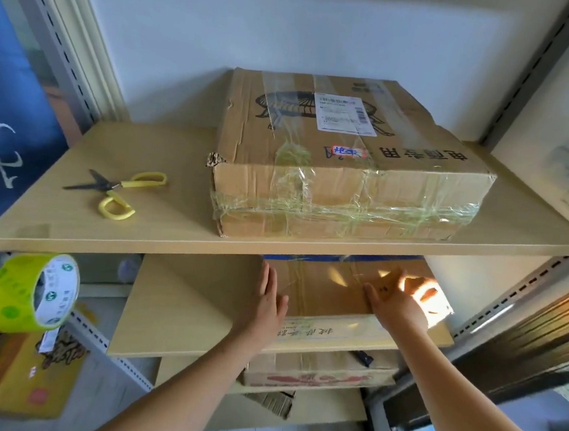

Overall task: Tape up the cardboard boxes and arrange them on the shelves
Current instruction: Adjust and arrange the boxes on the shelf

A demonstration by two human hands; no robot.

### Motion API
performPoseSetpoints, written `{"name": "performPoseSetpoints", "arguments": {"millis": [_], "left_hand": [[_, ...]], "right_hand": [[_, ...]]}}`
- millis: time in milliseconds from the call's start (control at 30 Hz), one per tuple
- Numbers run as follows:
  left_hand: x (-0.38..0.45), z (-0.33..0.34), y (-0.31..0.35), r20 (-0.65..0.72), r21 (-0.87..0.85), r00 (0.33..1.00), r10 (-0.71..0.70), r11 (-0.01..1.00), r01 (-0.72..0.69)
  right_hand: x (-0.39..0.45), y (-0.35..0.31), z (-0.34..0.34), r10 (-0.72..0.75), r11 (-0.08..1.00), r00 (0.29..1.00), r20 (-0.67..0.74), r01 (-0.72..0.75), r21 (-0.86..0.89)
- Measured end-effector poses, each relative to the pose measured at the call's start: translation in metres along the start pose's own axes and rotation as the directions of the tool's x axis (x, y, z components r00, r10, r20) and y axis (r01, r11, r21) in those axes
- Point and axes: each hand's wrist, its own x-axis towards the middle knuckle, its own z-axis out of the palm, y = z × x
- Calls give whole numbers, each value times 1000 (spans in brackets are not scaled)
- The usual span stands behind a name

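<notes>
The box point(331, 288) in hand lies flat on the middle shelf point(192, 313), its far part hidden under the top shelf point(130, 232), its near edge just short of the middle shelf's front lip. To seat it well, I judge both hands should push evenly so it slides straight back and ends square with the shelf, not skewed. The left hand point(267, 303) lies flat with straight fingers along the box's left edge, the thumb spread onto its top; it grips nothing. The right hand point(396, 300) rests palm down on the box's top toward the right, fingers spread in a sunlit patch. Above the box, on the top shelf, sits a taped box point(349, 162), with scissors point(116, 190) to its left. A tape roll point(34, 291) stands left of the box, beyond the shelf's edge. Another box point(321, 373) sits on the shelf below.
</notes>
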Motion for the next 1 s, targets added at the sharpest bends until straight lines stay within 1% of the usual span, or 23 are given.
{"name": "performPoseSetpoints", "arguments": {"millis": [67,133,200,233,333,400,500,600,667,700,767,833,867,933,967,1000], "left_hand": [[-11,-8,-4,-30,115,999,30,993,-27],[-21,-20,-10,-64,173,997,38,985,-26],[-29,-27,-22,-93,180,996,-4,983,21],[-35,-30,-28,-108,190,994,-19,981,39],[-54,-43,-53,-166,159,979,-116,977,143],[-66,-53,-80,-223,146,958,-180,966,215],[-79,-66,-127,-307,172,926,-218,944,280],[-89,-85,-156,-194,90,942,-276,951,297],[-103,-97,-158,-186,1,948,-259,965,263],[-113,-101,-157,-206,-89,943,-261,965,248],[-136,-110,-148,-278,-313,907,-315,923,225],[-156,-120,-146,-387,-472,826,-410,857,204],[-163,-128,-146,-430,-501,777,-460,837,219],[-176,-146,-154,-538,-448,682,-496,853,267],[-181,-157,-155,-584,-410,646,-492,865,289],[-185,-167,-157,-616,-386,611,-497,867,316]], "right_hand": [[-5,-2,5,-4,999,999,-46,2,-33],[-14,-10,10,13,996,999,-51,-17,-85],[-27,-23,18,49,992,999,2,-49,-114],[-35,-31,23,42,992,999,12,-40,-117],[-62,-61,40,-24,995,999,24,26,-101],[-86,-89,50,-60,989,996,68,68,-129],[-121,-128,61,-121,977,979,163,146,-154],[-133,-145,64,-195,962,952,234,233,-144],[-141,-150,57,-239,949,922,305,289,-129],[-148,-153,53,-273,937,903,332,328,-120],[-168,-162,45,-406,888,849,339,454,-75],[-191,-178,43,-579,808,769,271,587,59],[-202,-188,40,-650,760,727,222,630,159],[-222,-214,33,-753,639,649,108,681,358],[-230,-228,27,-778,585,625,62,684,435],[-239,-241,19,-785,547,618,36,666,507]]}}
